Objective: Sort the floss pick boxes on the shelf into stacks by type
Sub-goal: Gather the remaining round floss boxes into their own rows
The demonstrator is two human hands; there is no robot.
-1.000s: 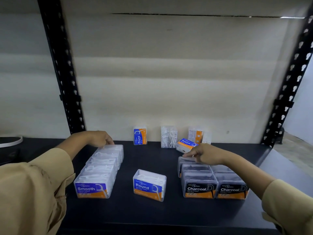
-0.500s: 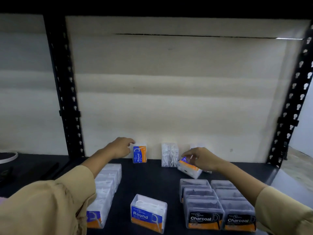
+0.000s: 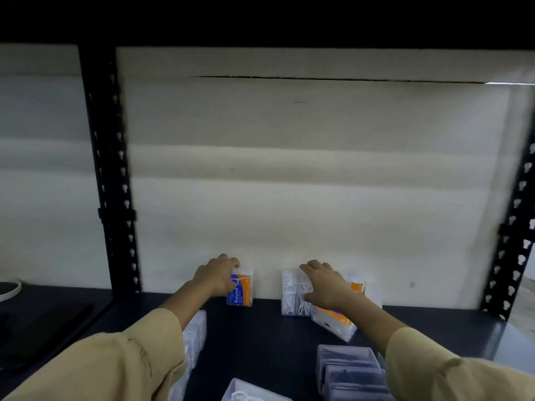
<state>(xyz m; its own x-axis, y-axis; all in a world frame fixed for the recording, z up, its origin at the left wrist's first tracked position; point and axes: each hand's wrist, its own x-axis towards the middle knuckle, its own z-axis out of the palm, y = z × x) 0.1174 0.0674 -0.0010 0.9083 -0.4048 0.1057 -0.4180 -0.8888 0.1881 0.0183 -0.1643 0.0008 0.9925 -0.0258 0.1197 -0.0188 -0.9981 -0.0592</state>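
Observation:
My left hand (image 3: 215, 274) is closed around the top of an upright blue-and-orange Round box (image 3: 242, 292) at the back wall. My right hand (image 3: 325, 286) reaches over a tilted Round box (image 3: 333, 321) lying on the shelf. Its spread fingers touch an upright clear box of white picks (image 3: 291, 295). Another orange-labelled box (image 3: 358, 286) stands behind the right hand, mostly hidden. A row of clear Smooth boxes (image 3: 197, 328) runs along the left. Dark Charcoal boxes (image 3: 346, 369) sit at the lower right. One more Round box (image 3: 246, 392) shows at the bottom edge.
The black shelf board (image 3: 260, 342) ends at a pale back wall. Black perforated uprights stand on the left (image 3: 110, 175) and on the right (image 3: 515, 244). The shelf above is a dark band across the top. A white ring (image 3: 8, 290) lies far left.
My view has tipped up and moved closer. My left hand went from the Smooth row to the upright Round box and took hold of it. My right hand moved back over the tilted Round box to the clear box.

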